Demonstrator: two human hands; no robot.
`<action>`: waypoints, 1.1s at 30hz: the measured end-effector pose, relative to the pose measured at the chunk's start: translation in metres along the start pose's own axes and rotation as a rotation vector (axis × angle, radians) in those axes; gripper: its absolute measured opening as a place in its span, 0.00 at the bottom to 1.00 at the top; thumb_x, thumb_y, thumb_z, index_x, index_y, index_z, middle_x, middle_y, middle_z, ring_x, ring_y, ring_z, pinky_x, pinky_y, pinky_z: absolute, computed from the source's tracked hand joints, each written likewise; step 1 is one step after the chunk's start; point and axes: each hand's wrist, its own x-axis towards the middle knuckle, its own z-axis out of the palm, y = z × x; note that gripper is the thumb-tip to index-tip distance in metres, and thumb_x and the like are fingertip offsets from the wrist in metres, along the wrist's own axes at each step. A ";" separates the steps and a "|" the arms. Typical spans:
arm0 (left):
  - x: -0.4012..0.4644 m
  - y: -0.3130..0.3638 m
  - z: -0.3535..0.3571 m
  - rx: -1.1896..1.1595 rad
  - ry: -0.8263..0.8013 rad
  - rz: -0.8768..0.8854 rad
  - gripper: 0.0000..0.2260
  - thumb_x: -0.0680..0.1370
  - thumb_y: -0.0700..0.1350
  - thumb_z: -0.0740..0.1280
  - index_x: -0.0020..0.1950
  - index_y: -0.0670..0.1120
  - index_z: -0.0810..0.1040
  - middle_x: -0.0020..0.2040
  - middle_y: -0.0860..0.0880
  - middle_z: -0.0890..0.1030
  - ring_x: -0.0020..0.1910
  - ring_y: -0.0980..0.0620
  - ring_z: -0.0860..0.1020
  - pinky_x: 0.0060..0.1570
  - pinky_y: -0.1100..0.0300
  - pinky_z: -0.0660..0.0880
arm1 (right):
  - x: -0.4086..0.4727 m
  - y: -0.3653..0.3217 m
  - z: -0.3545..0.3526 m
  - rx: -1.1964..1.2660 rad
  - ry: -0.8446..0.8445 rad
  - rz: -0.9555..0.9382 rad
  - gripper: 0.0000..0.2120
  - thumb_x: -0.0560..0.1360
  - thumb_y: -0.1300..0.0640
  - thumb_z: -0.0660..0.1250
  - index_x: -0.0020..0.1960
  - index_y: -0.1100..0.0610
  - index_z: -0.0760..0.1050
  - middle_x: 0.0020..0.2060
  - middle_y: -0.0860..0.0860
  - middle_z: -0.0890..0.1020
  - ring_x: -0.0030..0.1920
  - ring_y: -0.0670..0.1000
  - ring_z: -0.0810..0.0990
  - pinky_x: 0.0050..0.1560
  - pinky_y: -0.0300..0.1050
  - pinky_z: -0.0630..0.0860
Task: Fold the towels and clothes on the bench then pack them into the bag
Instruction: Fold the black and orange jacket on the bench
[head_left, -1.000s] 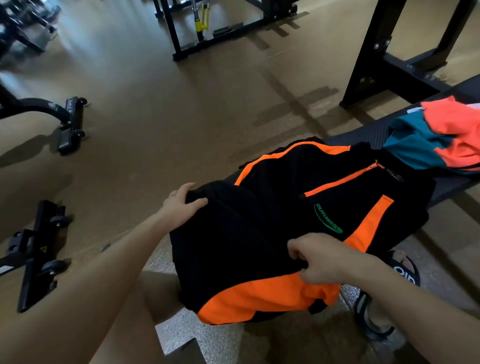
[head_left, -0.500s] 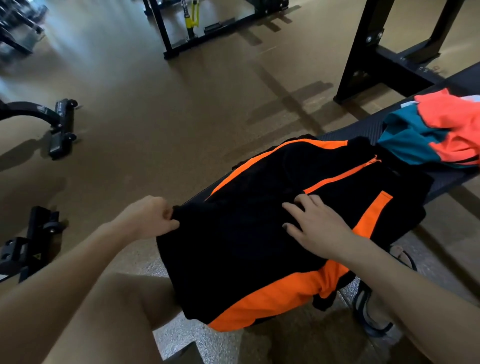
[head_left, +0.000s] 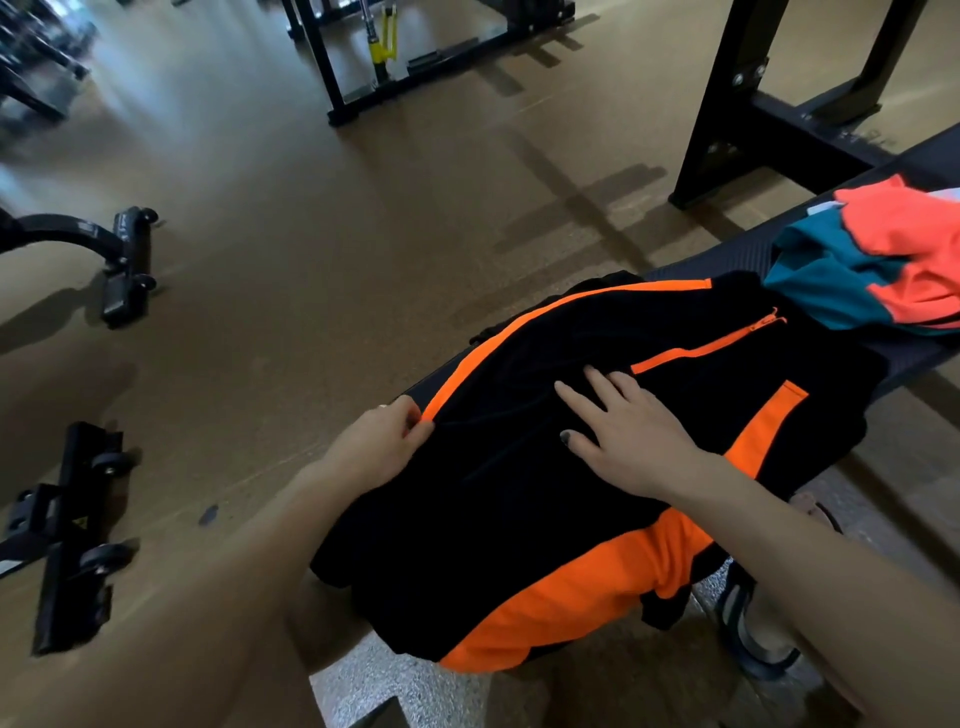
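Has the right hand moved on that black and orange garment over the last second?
Yes. The right hand went from pinching the black and orange garment near its lower orange band to lying flat higher up, closer to the orange zipper.

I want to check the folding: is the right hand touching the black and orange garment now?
Touching. The head view shows the right hand lying flat, fingers spread, on the black and orange garment, no gap visible.

Black padded bench (head_left: 701, 273) runs diagonally from lower centre to upper right. Black garment with orange panels (head_left: 545, 493) lies spread on it, near end hanging over the edge. Crumpled teal-and-coral garment (head_left: 883, 270) lies at its far end, touching it.
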 end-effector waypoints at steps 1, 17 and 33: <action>0.005 0.002 0.003 -0.060 0.008 -0.056 0.13 0.84 0.57 0.59 0.61 0.50 0.74 0.55 0.48 0.80 0.49 0.53 0.78 0.53 0.53 0.78 | 0.001 0.001 0.000 -0.009 -0.012 0.009 0.31 0.82 0.36 0.47 0.81 0.42 0.44 0.81 0.53 0.47 0.80 0.57 0.46 0.79 0.53 0.49; 0.023 -0.018 -0.036 -0.140 0.264 0.063 0.11 0.84 0.49 0.62 0.43 0.47 0.75 0.39 0.47 0.79 0.42 0.46 0.78 0.43 0.52 0.72 | 0.008 0.010 -0.003 -0.045 -0.060 0.045 0.32 0.82 0.35 0.47 0.81 0.42 0.41 0.81 0.54 0.40 0.81 0.57 0.38 0.80 0.56 0.41; 0.048 -0.050 -0.060 0.168 0.003 -0.294 0.12 0.84 0.46 0.55 0.48 0.43 0.75 0.42 0.42 0.81 0.45 0.37 0.82 0.38 0.55 0.76 | -0.004 0.024 -0.022 -0.045 -0.137 0.090 0.32 0.81 0.39 0.56 0.81 0.44 0.49 0.81 0.51 0.47 0.81 0.59 0.44 0.77 0.66 0.48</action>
